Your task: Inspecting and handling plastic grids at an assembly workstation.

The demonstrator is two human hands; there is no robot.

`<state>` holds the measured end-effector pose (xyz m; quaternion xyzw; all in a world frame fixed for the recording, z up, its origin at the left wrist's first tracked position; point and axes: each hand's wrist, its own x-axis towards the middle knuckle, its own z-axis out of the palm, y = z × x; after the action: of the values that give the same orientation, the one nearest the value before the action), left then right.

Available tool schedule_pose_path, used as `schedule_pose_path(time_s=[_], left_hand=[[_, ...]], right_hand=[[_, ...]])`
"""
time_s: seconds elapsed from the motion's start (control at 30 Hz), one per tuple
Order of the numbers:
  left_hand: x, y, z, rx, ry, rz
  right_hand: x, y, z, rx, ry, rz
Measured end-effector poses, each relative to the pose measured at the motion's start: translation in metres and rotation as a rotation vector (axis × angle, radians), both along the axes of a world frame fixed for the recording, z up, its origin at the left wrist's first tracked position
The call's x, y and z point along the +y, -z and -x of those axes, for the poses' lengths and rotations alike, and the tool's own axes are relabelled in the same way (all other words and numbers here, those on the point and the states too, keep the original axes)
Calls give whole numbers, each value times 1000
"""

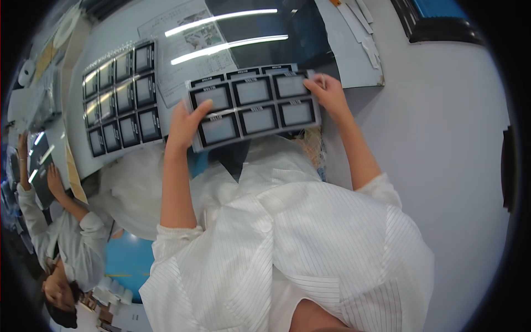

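Note:
Between my hands is a clear sheet (257,119) bearing several black-framed rectangular windows in two rows. My left hand (185,124) grips its left edge, thumb on top. The right upper corner is pinched by my right hand (330,95), fingers closed. Just behind its far edge shows a similar sheet (243,72), mostly covered; I cannot tell whether it is held too or lies on the table. Further left, another sheet or stack with black-framed windows (123,99) lies on the table, touched by neither hand.
A paper with a printed diagram (191,33) lies on the table beside a dark glossy surface (260,33). White strips (362,30) sit at the table's right end. At far left a co-worker (72,232) has both hands on a dark glossy sheet (41,157).

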<state>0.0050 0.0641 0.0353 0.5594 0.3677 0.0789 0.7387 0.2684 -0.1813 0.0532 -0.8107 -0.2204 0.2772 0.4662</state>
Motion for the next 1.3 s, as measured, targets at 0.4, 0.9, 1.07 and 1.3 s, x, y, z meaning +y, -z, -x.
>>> schedule_pose_path(time_s=[0.4,0.9,1.07,1.3], left_hand=[[-2,-8,-4,817,72,-1092],[-37,-32,24,528,103,-972],[-45,-34,9,-159,301,647],[54,-81,-85,-979,-539,1245]], right_hand=[[-9,29,-47,-824,-6,485],[61,-71,20,441,-233,232],[138,-174,33,506,-312,3],[237,-250,-29,257,-491,-251]])
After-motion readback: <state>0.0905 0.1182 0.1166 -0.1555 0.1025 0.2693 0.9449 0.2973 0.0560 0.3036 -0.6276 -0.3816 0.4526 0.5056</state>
